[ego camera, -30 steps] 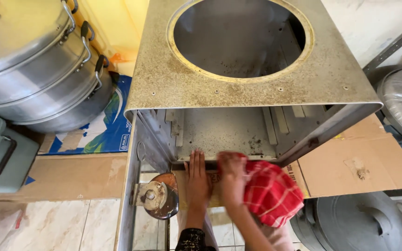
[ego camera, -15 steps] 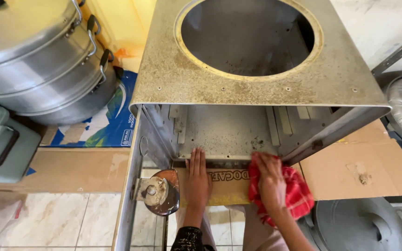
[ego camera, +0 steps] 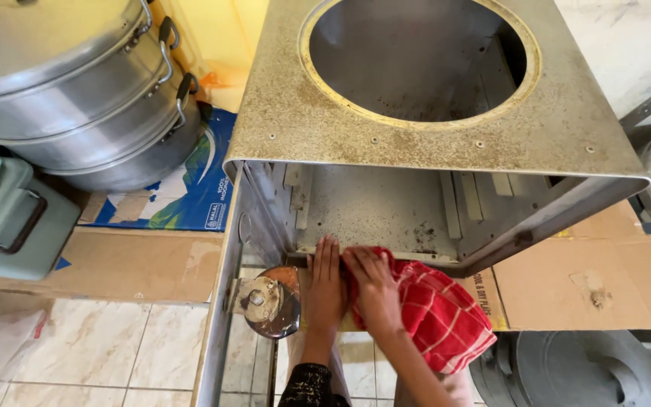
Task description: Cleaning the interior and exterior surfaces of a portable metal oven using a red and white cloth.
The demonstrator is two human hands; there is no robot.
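A metal stove frame (ego camera: 288, 128) with a big round hole in its speckled top stands before me. My left hand (ego camera: 325, 290) lies flat on a cardboard piece at the frame's lower front edge. My right hand (ego camera: 374, 290) presses a red checked cloth (ego camera: 442, 316) against that same edge, right beside the left hand. The cloth hangs down to the right of my wrist. A rusty round burner knob (ego camera: 269, 301) sits just left of my left hand.
Stacked aluminium steamer pots (ego camera: 77, 90) stand at the left on blue and brown cardboard (ego camera: 129, 264). A green case (ego camera: 9, 226) is at far left. More cardboard (ego camera: 589, 283) lies right, with a dark pot lid (ego camera: 574, 369) below it. Tiled floor (ego camera: 99, 347) shows lower left.
My right hand with the red cloth has slid left along the frame's lower edge, back next to my left hand. The left hand has stayed put.
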